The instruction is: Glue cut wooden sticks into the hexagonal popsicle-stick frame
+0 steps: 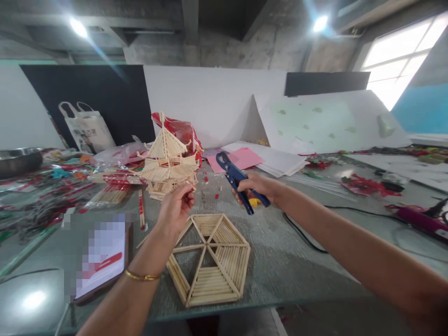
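left hand [177, 205] pinches a thin stick [191, 186], fingers closed on it, beside tower [168, 161] | right hand [257, 186] wrapped around blue cutters [235, 179], above table [297, 261] | stick: light, stiff, likely brittle; grip near end | hexagon [210, 259] lies flat below

A grey counter [280, 261] runs across the room, strewn with red scraps on both sides. Behind it, white boards [213, 102] and black panels [87, 93] lean against the wall. The ceiling [217, 42] is bare concrete with dark beams, and two lamps [77, 27] glare from it. A bright window [399, 58] stands at the upper right, beside a blue wall [423, 109]. A white tote bag [87, 128] stands at the left, near a steel bowl [19, 161].
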The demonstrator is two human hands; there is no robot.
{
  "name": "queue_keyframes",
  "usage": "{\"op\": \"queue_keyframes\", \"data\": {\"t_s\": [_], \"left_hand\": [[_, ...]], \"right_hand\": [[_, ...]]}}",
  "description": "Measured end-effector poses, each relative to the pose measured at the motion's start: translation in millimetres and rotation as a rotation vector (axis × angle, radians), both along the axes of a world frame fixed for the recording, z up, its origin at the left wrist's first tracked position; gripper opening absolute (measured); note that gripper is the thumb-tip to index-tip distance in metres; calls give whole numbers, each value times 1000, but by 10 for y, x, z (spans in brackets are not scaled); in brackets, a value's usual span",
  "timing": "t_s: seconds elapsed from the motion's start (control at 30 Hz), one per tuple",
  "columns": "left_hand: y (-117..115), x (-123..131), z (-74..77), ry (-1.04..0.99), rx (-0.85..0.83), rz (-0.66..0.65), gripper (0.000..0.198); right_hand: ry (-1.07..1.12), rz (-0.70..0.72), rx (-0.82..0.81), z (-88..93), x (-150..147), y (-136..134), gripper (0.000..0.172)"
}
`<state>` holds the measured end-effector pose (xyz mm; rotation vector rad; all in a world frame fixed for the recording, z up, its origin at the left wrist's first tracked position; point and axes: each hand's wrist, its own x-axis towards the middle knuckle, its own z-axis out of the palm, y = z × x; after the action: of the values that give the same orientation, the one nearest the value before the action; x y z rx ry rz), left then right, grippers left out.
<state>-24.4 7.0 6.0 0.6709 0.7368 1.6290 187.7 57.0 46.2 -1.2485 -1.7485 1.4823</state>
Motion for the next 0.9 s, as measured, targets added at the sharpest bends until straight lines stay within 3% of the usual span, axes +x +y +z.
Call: {"op": "queue_keyframes", "data": {"t_s": [0.13,0.37,0.5,0.67,0.9], "left_hand": [[4,41,-51,-6,-20,-16,20],[23,66,-96,-77,11,-9,18],[27,83,-93,-212,-16,-6,13],[7,103,-57,-261,-16,-18,9],[-2,125,-64,-330,18,-39,6]], "right_hand": [[77,-108,25,-46,-139,-179,7],[-572,-146,602,-152,-209,-446,15],[-620,-106,641,-267,-211,-526,15],[-639,-106,765,-411,-260,-566,28],[-656,-114,805,-428,-304,-617,33]]}}
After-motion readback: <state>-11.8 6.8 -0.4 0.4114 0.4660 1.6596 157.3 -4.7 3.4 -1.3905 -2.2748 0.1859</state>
